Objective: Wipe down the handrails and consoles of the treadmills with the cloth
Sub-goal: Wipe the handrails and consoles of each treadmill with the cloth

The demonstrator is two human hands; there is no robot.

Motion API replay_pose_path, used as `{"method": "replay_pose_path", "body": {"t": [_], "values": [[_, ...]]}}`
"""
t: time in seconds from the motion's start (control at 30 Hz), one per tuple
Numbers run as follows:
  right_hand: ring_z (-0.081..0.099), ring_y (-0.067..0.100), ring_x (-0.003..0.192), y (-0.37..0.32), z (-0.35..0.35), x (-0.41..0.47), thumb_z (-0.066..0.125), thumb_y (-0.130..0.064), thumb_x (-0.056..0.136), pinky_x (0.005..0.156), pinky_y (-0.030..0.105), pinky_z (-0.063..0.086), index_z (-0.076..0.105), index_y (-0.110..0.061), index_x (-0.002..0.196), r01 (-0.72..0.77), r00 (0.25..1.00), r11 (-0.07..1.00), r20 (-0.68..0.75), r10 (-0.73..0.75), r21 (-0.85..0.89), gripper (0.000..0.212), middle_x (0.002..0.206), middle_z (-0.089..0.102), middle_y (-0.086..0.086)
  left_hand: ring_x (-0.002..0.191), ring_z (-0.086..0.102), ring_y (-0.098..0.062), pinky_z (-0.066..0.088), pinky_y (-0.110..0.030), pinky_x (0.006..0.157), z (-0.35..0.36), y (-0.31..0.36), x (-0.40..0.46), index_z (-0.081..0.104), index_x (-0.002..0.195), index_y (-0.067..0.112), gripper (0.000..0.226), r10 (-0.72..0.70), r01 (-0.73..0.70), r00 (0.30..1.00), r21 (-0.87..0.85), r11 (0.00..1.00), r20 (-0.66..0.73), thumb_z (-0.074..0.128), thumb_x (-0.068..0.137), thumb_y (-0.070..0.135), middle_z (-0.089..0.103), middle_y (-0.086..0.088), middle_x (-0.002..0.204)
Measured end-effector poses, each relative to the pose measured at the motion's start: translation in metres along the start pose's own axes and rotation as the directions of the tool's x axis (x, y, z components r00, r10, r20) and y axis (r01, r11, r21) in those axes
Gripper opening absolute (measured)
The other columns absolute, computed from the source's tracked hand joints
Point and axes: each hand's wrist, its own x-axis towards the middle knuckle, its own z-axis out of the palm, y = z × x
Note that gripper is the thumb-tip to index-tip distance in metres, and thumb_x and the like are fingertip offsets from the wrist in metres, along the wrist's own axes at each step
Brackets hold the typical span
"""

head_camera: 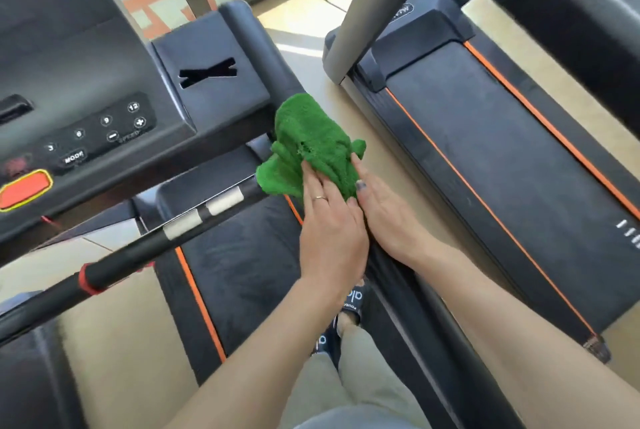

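Observation:
A crumpled green cloth (311,144) lies over the right handrail (249,44) of the black treadmill, just past the corner of the console (104,89). My left hand (332,231), wearing a ring, presses flat on the cloth's near part with straight fingers. My right hand (391,220) lies beside it along the rail. Its thumb and forefinger close on the cloth's near right edge, and its other fingers are hidden on the far side. The rail under both hands is hidden.
A black crossbar with silver sensor pads (138,252) runs below the console. The console carries speed buttons and a red stop button (24,189). A second treadmill (485,158) with a grey upright (367,2) stands to the right, across a narrow strip of floor.

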Motion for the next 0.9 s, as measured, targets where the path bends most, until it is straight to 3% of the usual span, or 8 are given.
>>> {"method": "replay_pose_path", "body": {"t": [0.07,0.1,0.17,0.23,0.4,0.53,0.67,0.9], "values": [[0.028,-0.016,0.134,0.005,-0.002,-0.039,0.033,-0.028,0.110,0.104,-0.005,0.015,0.027,-0.037,0.156,-0.030,0.999,1.000,-0.040,0.029,-0.010,0.047,0.158,0.033,-0.018,0.153,0.002,-0.043,0.004,-0.042,0.127,0.011,-0.012,-0.039,0.016,0.154,-0.013,0.080,0.003,0.003,0.994,-0.055,0.998,0.109,-0.018,0.100,0.037,0.008,-0.038,0.160],[0.029,-0.017,0.132,0.009,-0.002,-0.060,0.034,-0.028,0.110,0.101,-0.006,0.016,0.028,-0.040,0.155,-0.057,0.997,0.998,-0.053,0.055,-0.037,0.047,0.154,0.035,-0.022,0.153,0.010,-0.042,0.009,-0.042,0.127,0.014,-0.018,-0.059,0.017,0.155,-0.009,0.084,-0.034,0.052,0.982,-0.094,0.994,0.186,-0.019,0.100,0.043,0.013,-0.036,0.160],[0.033,-0.017,0.127,0.015,-0.004,-0.104,0.033,-0.032,0.109,0.095,-0.004,0.022,0.025,-0.050,0.152,-0.116,0.992,0.985,-0.065,0.109,-0.124,0.048,0.145,0.036,-0.030,0.147,0.031,-0.032,0.029,-0.044,0.120,0.016,-0.027,-0.094,0.018,0.158,0.007,0.073,-0.067,0.123,0.957,-0.183,0.975,0.283,0.006,0.103,0.052,0.029,-0.020,0.161],[0.040,-0.010,0.127,0.016,-0.006,-0.138,0.032,-0.036,0.108,0.093,0.007,0.029,0.021,-0.059,0.147,-0.146,0.988,0.971,-0.079,0.133,-0.190,0.047,0.141,0.039,-0.033,0.140,0.041,-0.021,0.035,-0.041,0.115,0.013,-0.020,-0.112,0.028,0.154,0.013,0.070,-0.016,0.111,0.951,-0.293,0.950,0.308,0.024,0.098,0.053,0.042,-0.009,0.153],[0.041,0.011,0.140,0.009,-0.003,-0.096,0.030,-0.035,0.109,0.109,0.028,0.031,0.023,-0.043,0.156,-0.153,0.988,0.968,-0.064,0.143,-0.198,0.048,0.155,0.041,-0.011,0.124,0.052,-0.026,0.036,-0.045,0.112,0.013,-0.003,-0.049,0.053,0.128,0.003,0.068,-0.166,0.245,0.966,-0.492,0.835,0.199,0.030,0.090,0.054,0.059,-0.014,0.131],[0.029,0.013,0.149,-0.006,-0.002,-0.027,0.028,-0.026,0.111,0.103,0.004,0.016,0.025,-0.025,0.159,-0.095,0.995,0.994,-0.009,0.095,-0.052,0.048,0.162,0.033,0.002,0.123,0.056,-0.029,0.041,-0.044,0.109,0.016,0.001,0.004,0.054,0.126,0.000,0.065,-0.285,0.285,0.955,-0.503,0.816,0.079,0.034,0.089,0.050,0.061,-0.015,0.131],[0.031,0.013,0.148,0.009,-0.006,-0.043,0.030,-0.039,0.109,0.106,0.015,0.020,0.025,-0.045,0.156,-0.123,0.992,0.991,-0.002,0.124,-0.044,0.048,0.161,0.035,-0.009,0.132,0.049,-0.026,0.035,-0.040,0.114,0.034,-0.005,-0.020,0.043,0.138,0.005,0.055,-0.255,0.265,0.962,-0.550,0.792,0.095,0.033,0.102,0.045,0.053,-0.011,0.140],[0.032,0.001,0.144,0.062,-0.022,-0.168,0.036,-0.036,0.109,0.104,0.010,0.021,0.029,-0.051,0.152,-0.138,0.990,0.990,-0.002,0.138,0.000,0.047,0.158,0.037,-0.017,0.131,0.048,-0.016,0.034,-0.037,0.116,0.073,-0.004,-0.157,0.042,0.142,0.009,0.051,-0.202,0.247,0.969,-0.552,0.797,0.141,0.035,0.102,0.041,0.052,-0.008,0.144]]}}
